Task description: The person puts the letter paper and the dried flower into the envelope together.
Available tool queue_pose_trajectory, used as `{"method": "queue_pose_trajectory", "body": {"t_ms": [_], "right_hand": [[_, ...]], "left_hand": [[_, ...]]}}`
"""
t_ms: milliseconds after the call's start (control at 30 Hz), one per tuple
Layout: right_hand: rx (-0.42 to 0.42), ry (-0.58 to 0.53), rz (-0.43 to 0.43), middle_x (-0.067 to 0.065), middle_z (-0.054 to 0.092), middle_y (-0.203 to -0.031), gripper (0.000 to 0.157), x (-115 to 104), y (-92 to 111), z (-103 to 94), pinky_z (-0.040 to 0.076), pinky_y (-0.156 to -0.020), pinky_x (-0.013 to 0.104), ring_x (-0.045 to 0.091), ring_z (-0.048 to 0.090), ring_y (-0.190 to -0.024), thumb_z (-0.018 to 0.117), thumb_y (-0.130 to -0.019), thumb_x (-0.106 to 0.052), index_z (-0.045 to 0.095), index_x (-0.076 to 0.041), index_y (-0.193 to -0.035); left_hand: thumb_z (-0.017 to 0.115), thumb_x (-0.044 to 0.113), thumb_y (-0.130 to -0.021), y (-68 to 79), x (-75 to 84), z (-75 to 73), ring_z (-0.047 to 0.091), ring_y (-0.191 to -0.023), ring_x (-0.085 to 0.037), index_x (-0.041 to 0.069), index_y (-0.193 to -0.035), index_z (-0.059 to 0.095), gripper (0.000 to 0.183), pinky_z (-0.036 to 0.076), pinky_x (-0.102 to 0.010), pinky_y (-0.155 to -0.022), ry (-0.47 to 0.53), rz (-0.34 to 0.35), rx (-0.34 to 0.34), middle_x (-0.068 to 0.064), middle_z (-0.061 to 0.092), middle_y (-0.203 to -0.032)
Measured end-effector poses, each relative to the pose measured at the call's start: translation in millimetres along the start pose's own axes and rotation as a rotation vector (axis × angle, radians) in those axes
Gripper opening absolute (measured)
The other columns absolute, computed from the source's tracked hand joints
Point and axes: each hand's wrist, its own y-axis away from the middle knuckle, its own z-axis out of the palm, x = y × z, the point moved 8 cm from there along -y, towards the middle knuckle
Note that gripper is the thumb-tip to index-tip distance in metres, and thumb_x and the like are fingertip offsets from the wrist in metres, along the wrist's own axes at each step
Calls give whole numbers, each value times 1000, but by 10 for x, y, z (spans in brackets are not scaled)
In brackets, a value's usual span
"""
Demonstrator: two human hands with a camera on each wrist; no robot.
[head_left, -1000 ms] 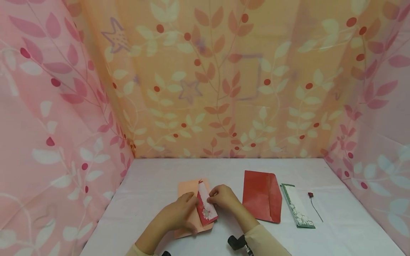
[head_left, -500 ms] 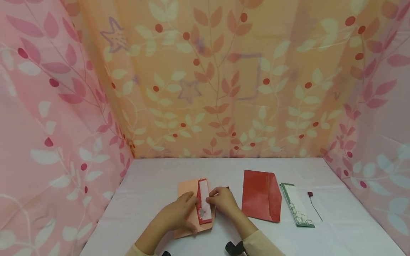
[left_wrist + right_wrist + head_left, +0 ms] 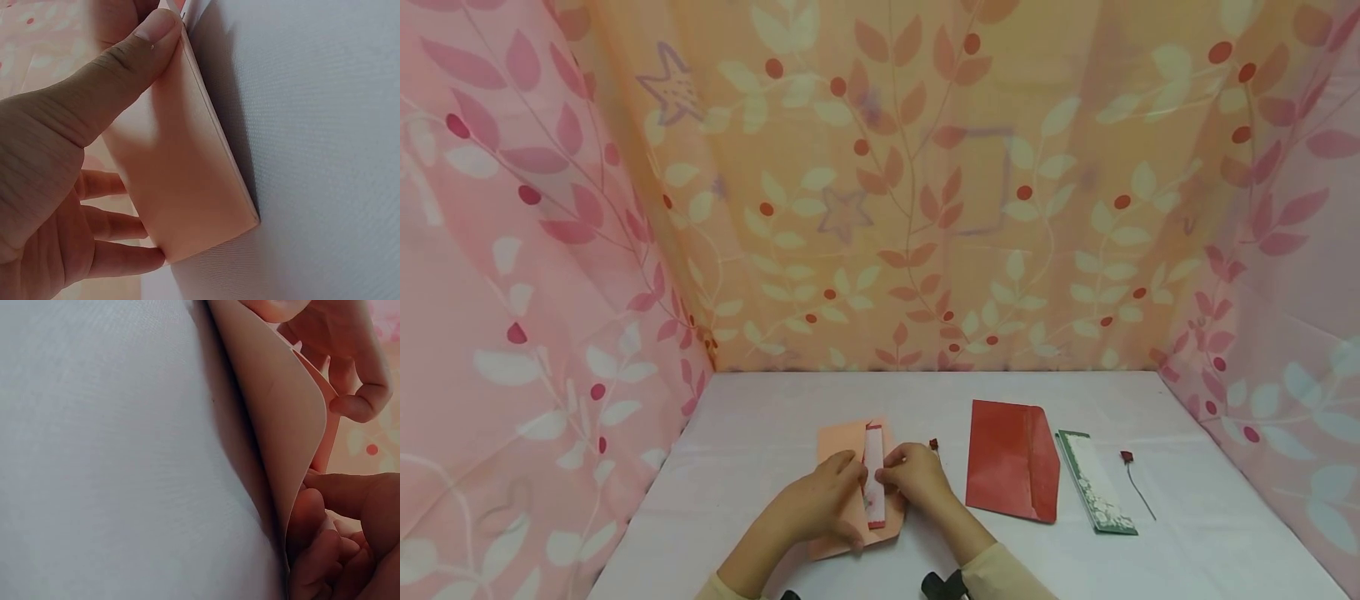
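A peach envelope (image 3: 838, 437) lies on the white table with its flap side to the right. My left hand (image 3: 823, 500) grips it across its left part; in the left wrist view the thumb lies along the envelope (image 3: 187, 175) and the other fingers reach its opposite edge. A floral card (image 3: 875, 454), pale with red edges, stands partly inside the envelope's mouth, only a narrow strip showing. My right hand (image 3: 921, 477) pinches the card's right edge. In the right wrist view the curved flap (image 3: 275, 406) hides most of the card.
A red envelope (image 3: 1007, 458) lies right of my hands. Beyond it are a green-edged white floral card (image 3: 1097, 483) and a dried red rose (image 3: 1127, 457) on a thin stem. Another small rose (image 3: 934, 444) sits just behind my right hand, partly hidden. Patterned curtains (image 3: 880, 208) surround the table.
The floral card has straightened and slid left into the peach envelope, so less of it shows. My right hand moved left with it, uncovering the nearby rose. My left hand stayed put.
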Motion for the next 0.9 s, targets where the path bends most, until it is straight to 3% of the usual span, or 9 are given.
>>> {"method": "queue_pose_trajectory", "body": {"t_ms": [233,467,900], "right_hand": [[-29,55,-25,1,68,-65,27,-46,-14,50,53,-43,29,13,60,-43,86,-81,-17,68,-6,-97],[-92,32,-50,2,68,-64,43,-47,-11,128,52,-42,29,12,61,-43,84,-82,-16,65,-3,-118],[-119,25,-43,0,68,-65,43,-31,-47,187,51,-39,30,10,59,-41,85,-80,-18,66,-6,-117]], "left_hand": [[88,66,-60,-5,-10,-15,59,-119,-27,27,-120,48,81,58,-40,-85,21,9,24,-14,48,-145],[85,68,-60,-1,-21,12,59,-119,-27,27,-122,49,82,58,-40,-84,24,7,18,-13,48,-145],[85,67,-61,18,7,-22,60,-122,-31,26,-123,48,83,59,-42,-85,21,26,29,-16,48,-145]]}}
